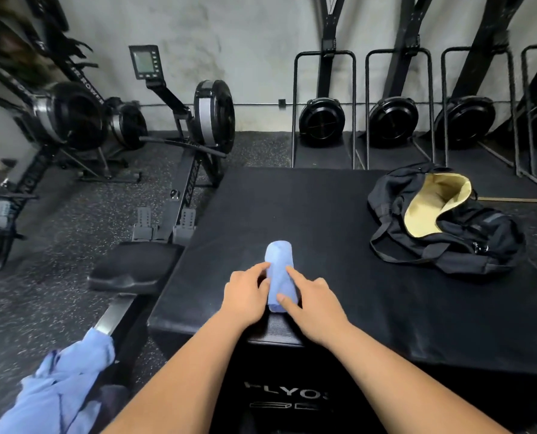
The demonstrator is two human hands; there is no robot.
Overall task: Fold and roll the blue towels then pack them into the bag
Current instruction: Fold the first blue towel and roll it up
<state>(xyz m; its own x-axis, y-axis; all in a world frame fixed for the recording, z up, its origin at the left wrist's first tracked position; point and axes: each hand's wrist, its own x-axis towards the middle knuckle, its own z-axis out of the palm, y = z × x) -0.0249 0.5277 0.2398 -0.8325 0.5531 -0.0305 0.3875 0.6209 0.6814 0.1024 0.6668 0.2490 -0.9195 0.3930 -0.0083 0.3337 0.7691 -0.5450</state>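
Note:
A rolled light-blue towel point(280, 270) lies lengthwise on the black padded box point(339, 220), near its front edge. My left hand point(245, 297) touches the roll's left side with its fingertips. My right hand point(315, 300) rests against the right side, index finger and thumb on the cloth. Neither hand wraps round the roll. A black duffel bag point(467, 242) with a yellow lining point(433, 202) lies open on the box at the right. More loose blue towels point(63, 386) hang in a heap at the lower left.
A rowing machine with its seat point(132, 267) and rail stands close to the box's left side. More rowers point(73, 120) and upright stored machines point(392, 120) line the back wall. Speckled rubber floor point(57, 245) surrounds the box.

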